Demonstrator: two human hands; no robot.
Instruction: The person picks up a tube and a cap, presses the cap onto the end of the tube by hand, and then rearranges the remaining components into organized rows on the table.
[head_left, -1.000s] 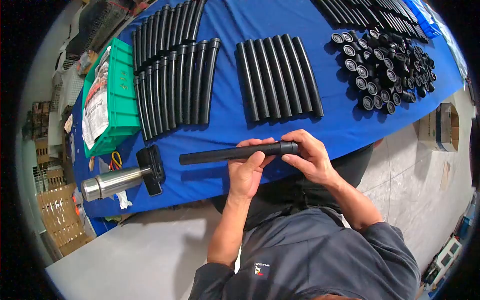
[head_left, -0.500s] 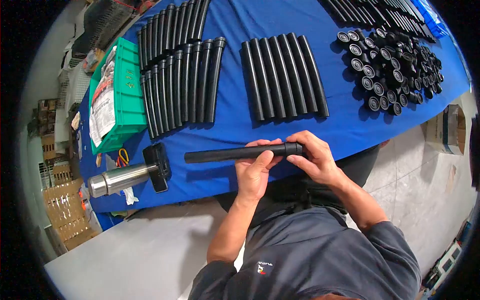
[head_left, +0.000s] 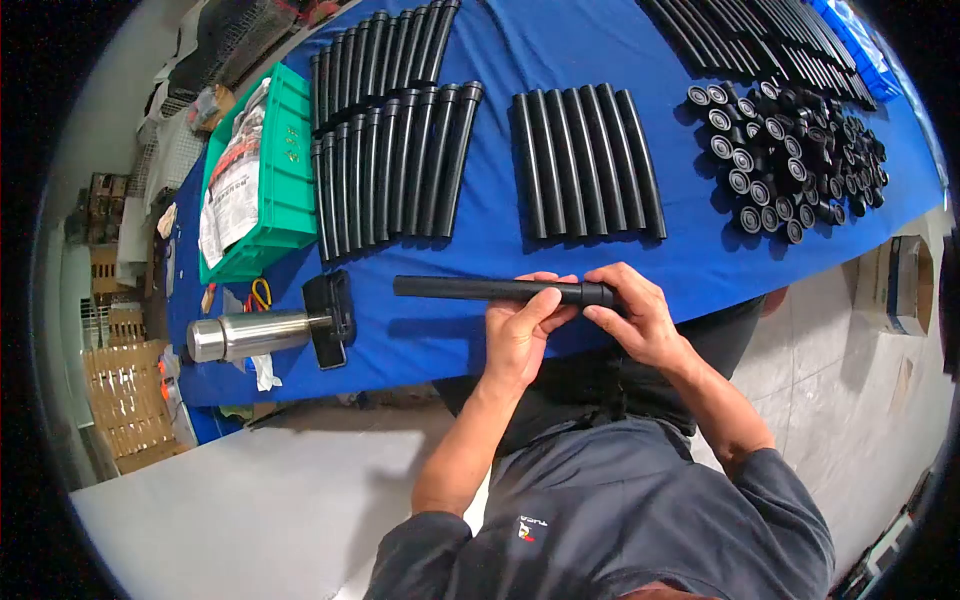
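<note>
A black tube [head_left: 450,288] lies level across both hands above the front edge of the blue cloth. My left hand [head_left: 522,325] is wrapped round it near its right part, thumb on top. At the tube's right end is a wider black cap [head_left: 597,294], pinched between the thumb and fingers of my right hand [head_left: 640,318]. Beyond my hands, several plain tubes [head_left: 588,165] lie side by side. Two rows of capped tubes [head_left: 400,170] lie to the left, and many loose round caps [head_left: 760,190] are heaped at the right.
Left of my hands lie a steel bottle [head_left: 250,335] and a dark phone-like device [head_left: 328,318]. A green crate [head_left: 285,180] with printed packaging stands behind them. Thin dark rods [head_left: 750,40] and a blue tray [head_left: 860,50] are at the back right. A cardboard box [head_left: 895,285] sits on the floor.
The view has shifted, so the table's contents appear farther right. The tube is now nearly level in the picture. Both hands keep their hold on the tube and cap.
</note>
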